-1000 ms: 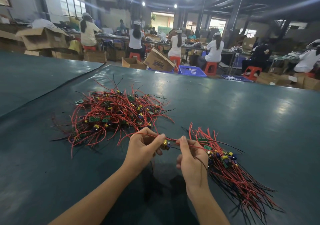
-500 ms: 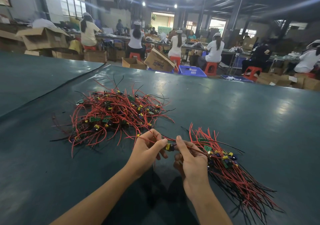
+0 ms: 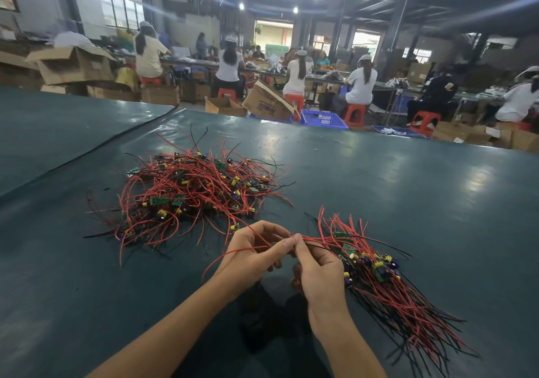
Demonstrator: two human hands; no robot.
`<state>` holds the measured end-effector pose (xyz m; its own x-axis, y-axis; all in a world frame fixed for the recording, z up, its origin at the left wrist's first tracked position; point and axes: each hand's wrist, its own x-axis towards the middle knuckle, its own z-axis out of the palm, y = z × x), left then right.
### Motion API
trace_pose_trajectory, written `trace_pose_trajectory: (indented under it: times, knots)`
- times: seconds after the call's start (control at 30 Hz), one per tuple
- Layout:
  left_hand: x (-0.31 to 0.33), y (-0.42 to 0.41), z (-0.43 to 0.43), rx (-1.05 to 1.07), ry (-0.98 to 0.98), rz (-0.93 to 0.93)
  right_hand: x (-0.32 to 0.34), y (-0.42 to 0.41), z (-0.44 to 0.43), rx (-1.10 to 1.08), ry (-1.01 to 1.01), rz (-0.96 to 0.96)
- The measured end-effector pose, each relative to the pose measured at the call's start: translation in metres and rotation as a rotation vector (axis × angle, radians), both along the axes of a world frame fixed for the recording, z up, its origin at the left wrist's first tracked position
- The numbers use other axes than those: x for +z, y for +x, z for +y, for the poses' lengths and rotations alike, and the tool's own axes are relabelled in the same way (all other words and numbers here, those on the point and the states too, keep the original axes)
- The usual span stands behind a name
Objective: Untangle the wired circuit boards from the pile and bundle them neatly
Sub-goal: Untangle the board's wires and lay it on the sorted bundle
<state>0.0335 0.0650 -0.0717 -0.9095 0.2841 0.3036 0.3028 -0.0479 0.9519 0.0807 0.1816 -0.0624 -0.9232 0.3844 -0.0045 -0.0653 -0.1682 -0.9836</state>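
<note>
A tangled pile [image 3: 192,194] of small green circuit boards with red and black wires lies on the dark green table [image 3: 408,197], ahead and to the left. A sorted bundle [image 3: 388,284] of boards with wires running the same way lies at the right, by my right wrist. My left hand [image 3: 256,253] and my right hand [image 3: 318,267] meet fingertip to fingertip between the two heaps. Both pinch red wires of one board; a loose red wire curves down past my left wrist. The board itself is hidden behind my fingers.
A seam [image 3: 87,156] splits the table surface at the left. Beyond the far edge stand cardboard boxes [image 3: 267,102], blue crates [image 3: 323,119] and red stools [image 3: 354,113]. Several people sit with their backs turned at long benches.
My hands have closed together. The yellow-topped board that showed between them is now covered by my fingers, and a loose red wire has swung down beside my left wrist.
</note>
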Motion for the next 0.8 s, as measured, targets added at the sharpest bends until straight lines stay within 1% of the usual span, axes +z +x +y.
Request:
trace_pose_trajectory:
  times: [0.27, 0.37, 0.53, 0.67, 0.8]
  knots:
    - [0.0012, 0.0011, 0.001, -0.055, -0.102, -0.055, -0.0035, -0.0044, 0.0038, -0.038, -0.094, 0.006]
    - [0.0013, 0.0019, -0.0009, -0.077, -0.13, -0.111, -0.003, -0.0064, 0.0054, -0.035, -0.132, -0.011]
    - [0.0034, 0.0039, -0.0006, -0.078, -0.08, -0.143, -0.0037, -0.006, 0.0056, -0.024, -0.205, -0.062]
    - [0.0039, 0.004, 0.0012, -0.058, -0.034, -0.142, -0.002, -0.0052, 0.0058, -0.038, -0.253, -0.046]
    - [0.0054, 0.0032, 0.0023, -0.035, -0.041, -0.16, 0.002, -0.0028, 0.0051, -0.054, -0.233, 0.003]
